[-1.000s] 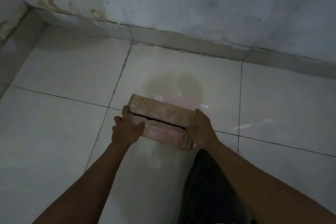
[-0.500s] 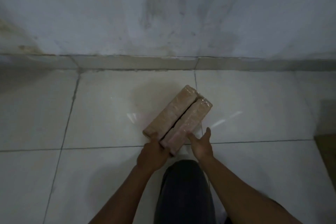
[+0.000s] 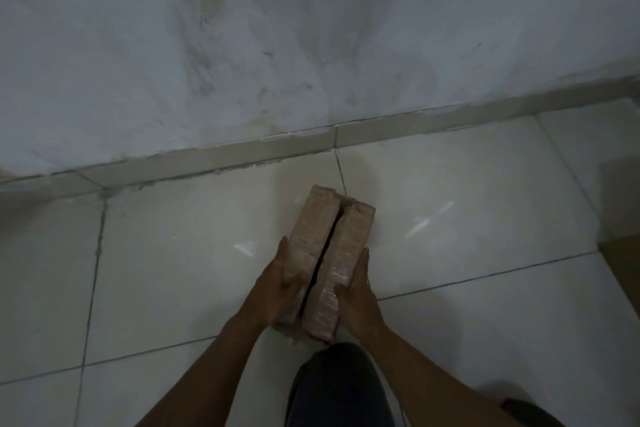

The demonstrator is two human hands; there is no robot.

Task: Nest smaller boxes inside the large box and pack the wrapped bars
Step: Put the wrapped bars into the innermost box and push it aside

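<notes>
Two long pinkish bars in clear wrap lie side by side, pointing away from me over the pale floor tiles. The left wrapped bar [image 3: 307, 239] is gripped near its close end by my left hand [image 3: 281, 284]. The right wrapped bar [image 3: 341, 263] is pressed from its outer side by my right hand [image 3: 356, 291]. A dark gap runs between the two bars. A brown cardboard corner [image 3: 623, 274] shows at the right edge; I cannot tell its size.
A stained white wall [image 3: 311, 45] with a tile skirting [image 3: 242, 152] runs across the back. My dark trouser knee [image 3: 337, 388] is just below the bars. Glossy floor tiles [image 3: 173, 253] spread left and right. A dark shape [image 3: 530, 412] sits bottom right.
The pair of bars has turned from lying crosswise to pointing away from me. Both hands shifted to the near end. The view swung right, bringing the cardboard corner in.
</notes>
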